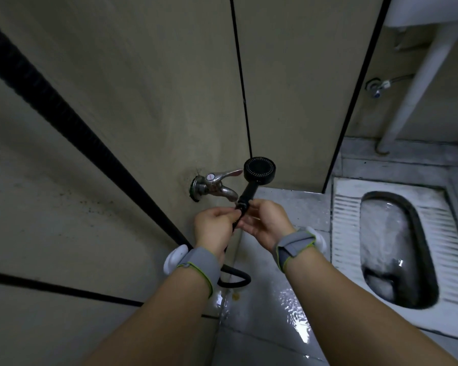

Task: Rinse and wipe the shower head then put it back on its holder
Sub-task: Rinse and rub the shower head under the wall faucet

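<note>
Shower head [259,170] is one black handheld unit, round face with rings of tiny nozzle dots, sitting a bit right of frame centre and pointing up toward 12 o'clock from the hands, its straight handle running down into both of them. Left hand [215,226] is pinched shut on the base of the handle where the hose joins, and right hand [265,223] is cupped around the same spot from the 3 o'clock side, fingers curled loosely on the handle. One black ribbed hose [236,278] drops from there and loops on the floor at about 6 o'clock of the hands. Just one metal tap [214,186] with a shiny lever handle and a red dot on top, stuck out of the wall at 9 o'clock of the shower head, its spout almost touching the handle. Two grey fabric wristbands [200,268] with green edging, one per wrist, each with a white plastic puck on it. Walls are smooth beige panels [143,88] with black seams, a bit speckled low on the left. Floor is wet glossy grey tile [283,299]. One white ceramic squat toilet [386,249] at 3 o'clock, ribbed foot rests, water in the bowl.
</note>
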The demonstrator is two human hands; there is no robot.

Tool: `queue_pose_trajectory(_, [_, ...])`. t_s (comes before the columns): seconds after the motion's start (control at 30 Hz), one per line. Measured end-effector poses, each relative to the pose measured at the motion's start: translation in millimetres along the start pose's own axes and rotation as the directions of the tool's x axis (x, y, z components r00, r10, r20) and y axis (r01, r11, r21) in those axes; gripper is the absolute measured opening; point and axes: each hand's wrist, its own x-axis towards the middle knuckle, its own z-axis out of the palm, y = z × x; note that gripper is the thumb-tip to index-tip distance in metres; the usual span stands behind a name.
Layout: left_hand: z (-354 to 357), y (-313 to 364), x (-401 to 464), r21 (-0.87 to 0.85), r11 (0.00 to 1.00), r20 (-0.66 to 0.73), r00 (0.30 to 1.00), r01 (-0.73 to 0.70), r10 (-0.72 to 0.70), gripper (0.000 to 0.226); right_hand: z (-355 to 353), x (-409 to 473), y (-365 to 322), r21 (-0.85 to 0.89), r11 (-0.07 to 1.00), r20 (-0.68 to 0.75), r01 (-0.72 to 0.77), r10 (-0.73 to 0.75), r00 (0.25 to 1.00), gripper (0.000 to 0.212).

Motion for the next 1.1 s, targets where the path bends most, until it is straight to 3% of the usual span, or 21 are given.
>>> queue_pose_trajectory(0.2, [2, -2, 0, 0.011, 0.999, -0.027, 0.999, -0.031, 0.031, 0.014, 3, -1, -4, -0.012, 1.0, -0.01, -0.014, 0.014, 1.0, 0.014])
queue_pose_trajectory(0.57, [-2, 10, 2, -0.008, 0.999, -0.049, 0.998, -0.049, 0.049, 0.01, 16, -1, -5, 0.002, 1.0, -0.012, 0.012, -0.011, 1.0, 0.034])
queue_pose_trajectory(0.83, [-4, 4, -3, 0.007, 0.999, -0.006, 0.999, -0.046, 0.046, 0.009, 6, -2, -1, 0.034, 0.999, 0.021, -0.036, 0.036, 0.999, 0.011])
queue_pose_trajectory(1.1, [-10, 4, -8, 0.021, 0.998, -0.011, 0.999, -0.052, 0.052, 0.016, 6, -5, 1, 0.035, 0.999, 0.043, -0.033, 0.032, 0.999, 0.011])
